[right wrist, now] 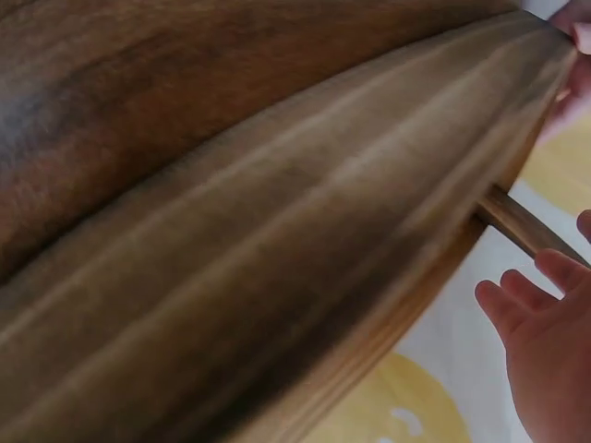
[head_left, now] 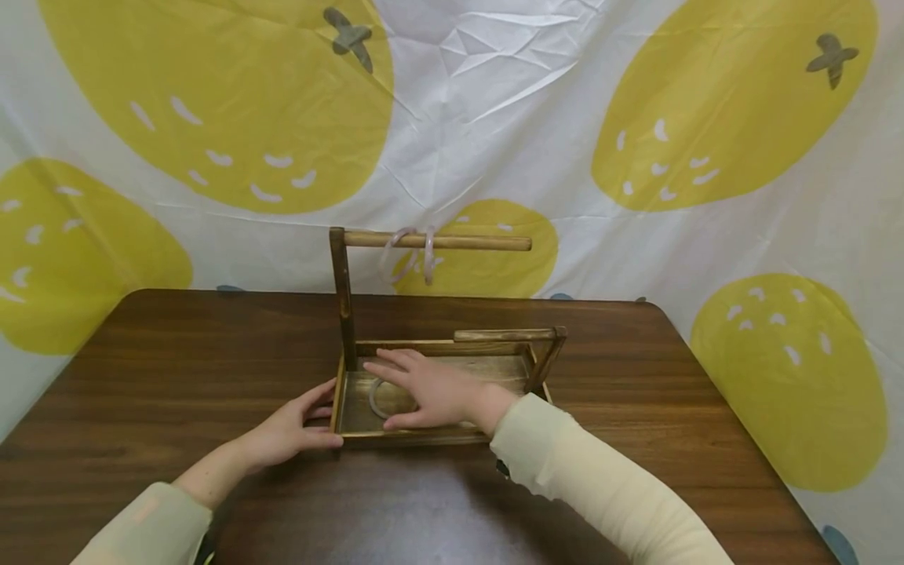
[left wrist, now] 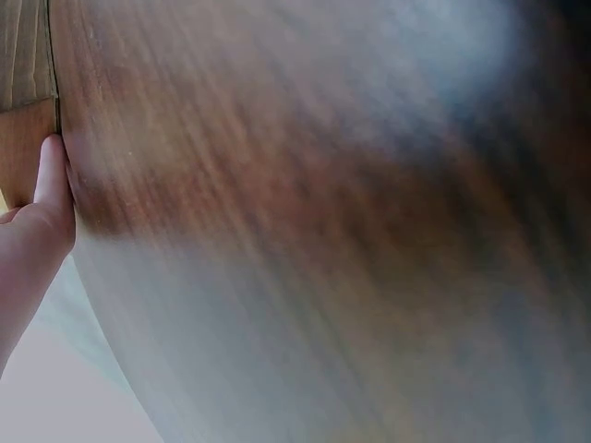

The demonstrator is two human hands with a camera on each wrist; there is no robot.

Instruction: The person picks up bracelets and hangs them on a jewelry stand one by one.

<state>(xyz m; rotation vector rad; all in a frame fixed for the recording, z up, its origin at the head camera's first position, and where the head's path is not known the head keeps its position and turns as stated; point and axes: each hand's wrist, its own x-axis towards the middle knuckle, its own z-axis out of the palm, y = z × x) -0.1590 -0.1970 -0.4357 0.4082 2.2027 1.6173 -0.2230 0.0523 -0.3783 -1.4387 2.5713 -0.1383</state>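
A wooden bangle stand (head_left: 438,439) with a shallow tray base stands on the table, a tall arm at its left and a lower arm at its right. Pale translucent bangles (head_left: 428,263) hang from the upper bar. Another bangle (head_left: 376,399) lies in the tray's left part, partly covered by my right hand (head_left: 431,392). That hand reaches over the tray from the right, palm down, fingers spread and thumb apart, right beside the bangle. My left hand (head_left: 289,428) holds the tray's left end, its thumb (left wrist: 54,171) at the front corner and its fingers against the left side.
The lower bar (head_left: 504,335) ends just behind my right hand, on a post (head_left: 547,361) close to the right wrist. Dark brown table (head_left: 636,439) surrounds the stand. A white cloth with yellow fruit prints (head_left: 480,118) hangs behind the table.
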